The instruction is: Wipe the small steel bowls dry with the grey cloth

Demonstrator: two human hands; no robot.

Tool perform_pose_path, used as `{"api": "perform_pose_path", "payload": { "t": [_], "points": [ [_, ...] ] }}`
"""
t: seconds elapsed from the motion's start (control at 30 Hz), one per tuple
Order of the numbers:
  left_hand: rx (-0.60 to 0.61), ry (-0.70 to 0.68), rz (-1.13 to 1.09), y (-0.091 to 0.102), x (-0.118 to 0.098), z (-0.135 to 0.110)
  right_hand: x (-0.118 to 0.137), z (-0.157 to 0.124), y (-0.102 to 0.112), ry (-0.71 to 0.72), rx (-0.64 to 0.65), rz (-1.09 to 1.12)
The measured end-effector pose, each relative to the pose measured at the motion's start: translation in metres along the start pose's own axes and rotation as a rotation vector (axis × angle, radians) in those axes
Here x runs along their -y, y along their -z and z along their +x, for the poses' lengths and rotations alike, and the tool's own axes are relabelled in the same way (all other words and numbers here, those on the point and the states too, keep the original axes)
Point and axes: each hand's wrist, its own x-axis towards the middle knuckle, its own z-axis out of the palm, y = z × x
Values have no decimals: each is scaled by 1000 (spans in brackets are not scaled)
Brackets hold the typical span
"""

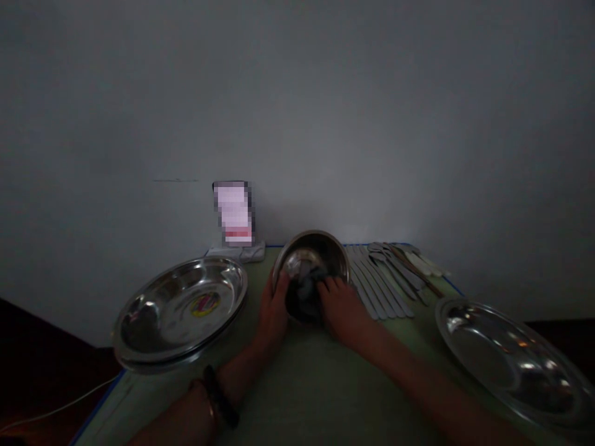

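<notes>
A shiny steel bowl (pixel 332 253) is tilted so that its inside faces me, at the middle of the table. My left hand (pixel 273 313) grips its left side, thumb over the rim. Inside the bowl, my right hand (pixel 344 311) presses a dark grey cloth (pixel 305 290) against the metal with its fingers bent. Part of the cloth and the fingertips are hard to make out in the dim light. Right of the bowl, several flat-handled steel utensils (pixel 379 288) lie side by side, close to my right hand.
Stacked large steel plates (pixel 158 356) stand on the left, the top one with a round label. Another steel plate (pixel 483 356) lies at the right edge. Spoons and other cutlery (pixel 404 269) lie back right. A phone (pixel 236 214) leans on the wall above a folded cloth (pixel 251 251).
</notes>
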Motion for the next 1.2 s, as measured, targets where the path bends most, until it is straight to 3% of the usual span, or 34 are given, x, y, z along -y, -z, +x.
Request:
{"api": "perform_pose_path", "payload": {
  "t": [0.1, 0.2, 0.3, 0.43, 0.57, 0.77, 0.9, 1.03, 1.1, 1.2],
  "points": [
    [-25, -41, 69, 3, 4, 3, 21, -8, -9, 49, 22, 258],
    [-60, -48, 102, 6, 9, 7, 40, -3, -19, 63, -72, 626],
    [-61, -78, 108, 9, 9, 7, 47, 5, -23, 81, -152, 822],
    [-7, -137, 122, 9, 6, 3, 31, 3, -18, 146, -67, 714],
    [33, -145, 90, 5, 5, 1, 11, -6, -12, 36, -10, 367],
    [66, -116, 119, 4, 9, 4, -7, 7, -7, -114, -142, 47],
    [44, -82, 145, 6, 8, 5, -4, 32, -10, -146, -243, 111],
    [55, -86, 98, 8, 7, 7, 13, 43, -20, -232, -312, 311],
    [55, -66, 25, 9, 8, 8, 22, 39, -23, -183, -298, 431],
    [43, -73, 1, 9, 10, 9, 27, 27, -19, 5, -192, 500]
  ]
}}
